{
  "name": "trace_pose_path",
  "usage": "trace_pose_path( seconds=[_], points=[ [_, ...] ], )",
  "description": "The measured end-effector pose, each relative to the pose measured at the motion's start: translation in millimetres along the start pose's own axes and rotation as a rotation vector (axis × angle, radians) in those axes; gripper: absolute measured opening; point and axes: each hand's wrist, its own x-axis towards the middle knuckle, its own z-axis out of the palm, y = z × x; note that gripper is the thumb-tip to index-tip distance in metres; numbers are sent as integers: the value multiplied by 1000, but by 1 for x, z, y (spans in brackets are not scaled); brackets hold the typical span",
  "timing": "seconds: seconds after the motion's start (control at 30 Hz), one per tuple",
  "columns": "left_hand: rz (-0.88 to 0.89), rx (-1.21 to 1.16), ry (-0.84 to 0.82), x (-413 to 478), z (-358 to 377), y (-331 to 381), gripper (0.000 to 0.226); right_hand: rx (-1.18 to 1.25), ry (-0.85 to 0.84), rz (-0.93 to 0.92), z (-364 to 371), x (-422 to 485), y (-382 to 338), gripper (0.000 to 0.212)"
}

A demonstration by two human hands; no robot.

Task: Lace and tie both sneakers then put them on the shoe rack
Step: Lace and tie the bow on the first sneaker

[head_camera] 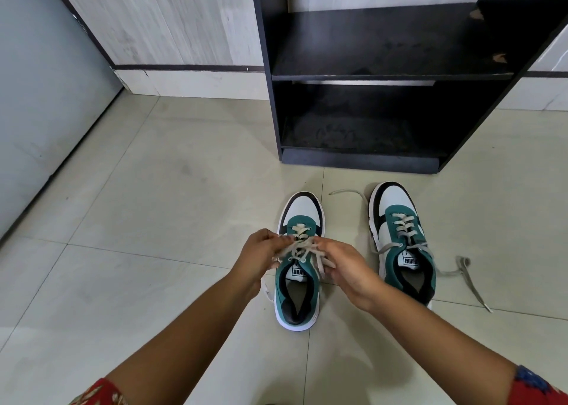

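Note:
Two teal, white and black sneakers stand on the tiled floor, toes pointing at the shoe rack. Over the left sneaker both hands work its grey lace: my left hand pinches one strand on the left side, my right hand pinches the other on the right, and the strands cross above the tongue. The right sneaker is laced through its eyelets, and its loose lace ends trail on the floor to both sides.
A black shoe rack with two bare shelves stands straight ahead, against a pale wall. A grey door or panel runs along the left. Open tiled floor lies to the left of the sneakers.

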Motion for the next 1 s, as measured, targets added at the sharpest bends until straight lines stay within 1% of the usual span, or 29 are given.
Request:
trace_pose_path(
  seconds=[0.07, 0.1, 0.17, 0.2, 0.23, 0.27, 0.33, 0.37, 0.43, 0.5, 0.6, 0.77, 0.93, 1.0],
  points=[
    [-33, -92, 31, 4, -8, -6, 12, 42, 13, 82, -7, -1, 2, 29],
    [-69, -182, 23, 8, -13, -11, 9, 77, 28, 101, -11, -1, 5, 31],
    [-167, -414, -42, 14, -21, -22, 8, 93, 90, 64, -15, -1, 12, 33],
    [-212, -518, -79, 16, -24, -28, 12, 108, 118, 25, -16, -1, 15, 32],
    [-239, -586, -105, 18, -25, -32, 18, 169, 111, -12, -16, -2, 16, 30],
    [-247, -607, -110, 20, -25, -35, 22, 275, 70, -20, -16, -3, 15, 28],
    [-206, -510, -68, 25, -22, -38, 27, 506, -59, 14, -17, -5, 13, 26],
    [-170, -421, -22, 27, -20, -37, 30, 542, -98, 30, -16, -5, 11, 25],
    [-111, -274, 61, 32, -18, -36, 35, 446, -49, 60, -18, -3, 13, 27],
    [-82, -186, 106, 35, -18, -35, 35, 251, 46, 60, -20, 1, 15, 31],
    [-64, -102, 149, 39, -19, -32, 31, 96, 71, 74, -19, 4, 15, 30],
    [-57, -55, 202, 45, -21, -30, 22, 21, 75, 65, -21, 5, 15, 31],
    [-94, -63, 221, 47, -21, -32, 12, -13, 80, 65, -26, 4, 17, 32],
    [-89, -53, 231, 45, -22, -32, 12, -30, 87, 68, -26, 3, 19, 31]
  ],
)
